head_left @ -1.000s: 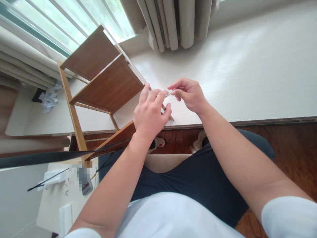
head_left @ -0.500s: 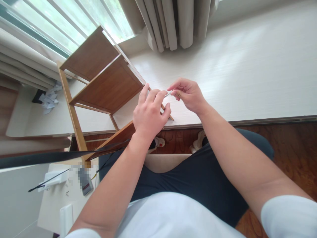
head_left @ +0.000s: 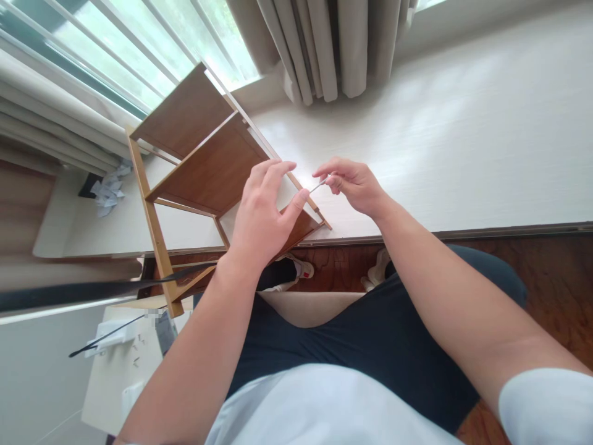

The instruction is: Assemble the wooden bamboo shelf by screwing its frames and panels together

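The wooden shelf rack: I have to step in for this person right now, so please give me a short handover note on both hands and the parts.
Left hand: fingers spread, steadying the near end of the wooden shelf rack, which lies tipped over on the white ledge.
Right hand: pinches a thin metal tool, its tip pointed at the rack's slim rail by the left thumb.
Done: two brown shelf boards sit in the frame.
Left: whatever fastening sits at that near corner; it is hidden by the hands. Small loose parts lie on the low white table at lower left.
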Available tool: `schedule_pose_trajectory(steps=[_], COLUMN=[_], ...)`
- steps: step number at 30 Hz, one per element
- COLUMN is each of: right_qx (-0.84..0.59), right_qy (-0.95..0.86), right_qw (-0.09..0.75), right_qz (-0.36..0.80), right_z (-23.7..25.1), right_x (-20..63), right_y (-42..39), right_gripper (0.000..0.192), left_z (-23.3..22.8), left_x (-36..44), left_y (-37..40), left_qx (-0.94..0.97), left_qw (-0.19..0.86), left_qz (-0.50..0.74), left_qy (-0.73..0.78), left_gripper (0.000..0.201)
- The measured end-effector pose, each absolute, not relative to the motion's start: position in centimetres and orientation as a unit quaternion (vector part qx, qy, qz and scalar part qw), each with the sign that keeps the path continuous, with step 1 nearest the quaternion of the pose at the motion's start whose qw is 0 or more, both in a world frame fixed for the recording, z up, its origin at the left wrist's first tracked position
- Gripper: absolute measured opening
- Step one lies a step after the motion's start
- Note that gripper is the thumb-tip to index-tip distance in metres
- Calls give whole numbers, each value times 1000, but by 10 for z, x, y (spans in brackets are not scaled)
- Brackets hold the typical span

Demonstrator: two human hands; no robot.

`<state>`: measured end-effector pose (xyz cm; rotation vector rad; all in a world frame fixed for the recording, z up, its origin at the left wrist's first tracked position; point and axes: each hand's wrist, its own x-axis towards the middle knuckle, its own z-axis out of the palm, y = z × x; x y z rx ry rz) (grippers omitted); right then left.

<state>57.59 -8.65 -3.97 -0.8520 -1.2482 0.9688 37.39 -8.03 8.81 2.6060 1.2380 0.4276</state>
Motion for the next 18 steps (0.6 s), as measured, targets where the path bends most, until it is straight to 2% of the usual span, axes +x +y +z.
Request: schedule_pose_trajectory(steps=[5, 9, 18], right_qx=[-357, -345, -358], right_qy=[-561, -574, -575], right_qw=[614, 603, 607], right_qz=[426, 433, 416], right_z=[-40, -37, -32], right_x=[577, 577, 575], right_y=[-85, -86, -86], right_gripper=[46, 47, 49], left_z=[90, 86, 86], left_x=[353, 352, 375], left_y=[-72, -76, -84], left_qx=[860, 858, 860], left_qw=[158, 186, 92], left_qz=[90, 40, -36], left_qy=[477, 477, 500], left_gripper=[60, 63, 67])
